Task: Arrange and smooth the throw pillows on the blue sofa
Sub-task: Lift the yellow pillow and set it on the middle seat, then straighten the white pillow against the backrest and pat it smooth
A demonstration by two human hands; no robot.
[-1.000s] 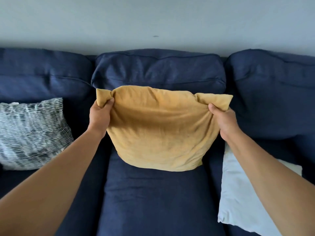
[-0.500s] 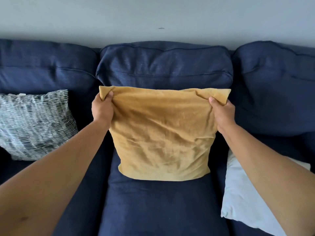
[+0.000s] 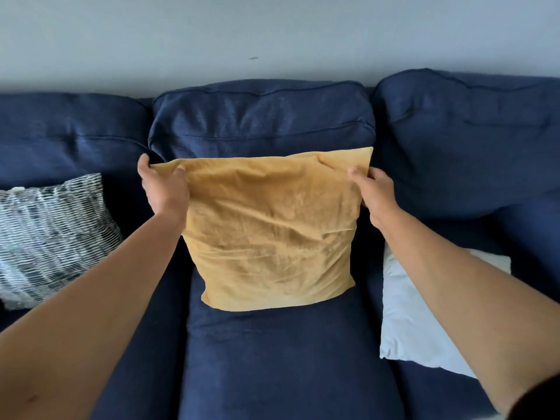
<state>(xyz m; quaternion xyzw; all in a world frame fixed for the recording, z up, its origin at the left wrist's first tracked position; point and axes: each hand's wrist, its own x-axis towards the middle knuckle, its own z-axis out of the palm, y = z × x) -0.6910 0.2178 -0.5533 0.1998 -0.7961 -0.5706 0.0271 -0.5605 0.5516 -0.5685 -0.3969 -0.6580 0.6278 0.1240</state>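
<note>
A mustard-yellow throw pillow stands on the middle seat of the blue sofa, leaning against the middle back cushion, its fabric creased. My left hand grips its top left corner, and my right hand holds its top right edge just below the corner. A black-and-white patterned pillow leans against the left back cushion. A pale blue pillow lies flat on the right seat, partly hidden under my right forearm.
A grey wall rises behind the sofa. The front of the middle seat cushion lies bare below the yellow pillow. The right back cushion has nothing against it.
The yellow pillow has gone from hanging in the air to resting on the middle seat against the back cushion. Both hands kept their hold on its top corners.
</note>
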